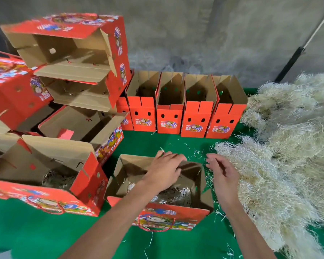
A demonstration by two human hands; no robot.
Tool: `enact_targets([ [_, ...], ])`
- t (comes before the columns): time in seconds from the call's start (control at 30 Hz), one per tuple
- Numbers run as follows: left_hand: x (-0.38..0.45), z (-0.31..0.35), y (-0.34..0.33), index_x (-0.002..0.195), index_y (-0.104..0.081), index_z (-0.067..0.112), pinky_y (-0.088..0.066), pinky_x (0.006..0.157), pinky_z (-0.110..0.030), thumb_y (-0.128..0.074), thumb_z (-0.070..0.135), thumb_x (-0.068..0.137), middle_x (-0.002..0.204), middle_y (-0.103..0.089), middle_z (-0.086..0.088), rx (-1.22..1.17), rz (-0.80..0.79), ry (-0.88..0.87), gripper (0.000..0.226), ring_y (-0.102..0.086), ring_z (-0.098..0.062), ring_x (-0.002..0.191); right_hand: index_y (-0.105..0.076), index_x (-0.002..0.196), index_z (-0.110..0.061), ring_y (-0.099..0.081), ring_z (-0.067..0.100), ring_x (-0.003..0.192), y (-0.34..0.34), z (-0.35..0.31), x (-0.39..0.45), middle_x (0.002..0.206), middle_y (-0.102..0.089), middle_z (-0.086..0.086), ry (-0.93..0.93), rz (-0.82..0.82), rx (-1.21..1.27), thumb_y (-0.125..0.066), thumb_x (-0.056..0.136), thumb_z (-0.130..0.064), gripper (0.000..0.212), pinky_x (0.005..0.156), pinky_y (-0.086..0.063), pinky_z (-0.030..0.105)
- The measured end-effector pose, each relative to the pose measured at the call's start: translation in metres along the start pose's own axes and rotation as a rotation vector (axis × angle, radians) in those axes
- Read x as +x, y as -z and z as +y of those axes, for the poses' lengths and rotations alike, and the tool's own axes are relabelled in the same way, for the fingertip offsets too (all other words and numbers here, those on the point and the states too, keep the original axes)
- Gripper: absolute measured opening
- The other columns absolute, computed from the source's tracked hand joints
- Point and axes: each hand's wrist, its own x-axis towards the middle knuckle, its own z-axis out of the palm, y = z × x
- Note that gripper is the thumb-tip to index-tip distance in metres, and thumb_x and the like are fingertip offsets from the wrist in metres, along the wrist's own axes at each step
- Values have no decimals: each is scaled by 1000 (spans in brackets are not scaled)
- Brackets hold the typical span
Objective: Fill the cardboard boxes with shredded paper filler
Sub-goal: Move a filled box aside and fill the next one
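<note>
An open box (pixel 157 208) is parked nearest on the green desk (pixel 45 236), with a small wad of filler (pixel 173 196) already sitting in its bottom. The left hand (pixel 164 169) is held over the box's far rim, fingers spread and loose, nothing gripped. The right hand (pixel 221 172) is hung just past the box's right edge, also relaxed and empty, right beside the big filler pile (pixel 288 146) (it takes up the whole right side of the desk). Loose shreds are scattered on the green between box and pile. To the left, a box with some filler inside (pixel 51 174) is laid on its side, and a stack of tipped boxes (pixel 73 58) is piled behind it. Farthest back, a row of upright boxes (pixel 181 107) is lined up against the grey wall (pixel 195 30).
</note>
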Motion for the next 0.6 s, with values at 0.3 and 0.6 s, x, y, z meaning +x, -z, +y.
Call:
enact_targets([
  [0.3, -2, 4, -10, 115, -60, 31, -29, 95, -30, -52, 28, 99, 109, -67, 13, 20, 98, 48, 18, -57, -9, 100, -63, 107, -10, -63, 21, 70, -5, 61, -35, 88, -66, 13, -585, -192, 118, -52, 101, -18, 15, 60, -51, 31],
  [0.6, -16, -15, -9, 113, -60, 31, -5, 121, -48, -57, 33, 95, 119, -57, 15, 76, 81, 79, 19, -43, -9, 121, -57, 91, -18, -65, 21, 65, -23, 77, -69, 60, -72, 1, -931, -42, 399, -28, 109, -28, 36, 47, -55, 27],
])
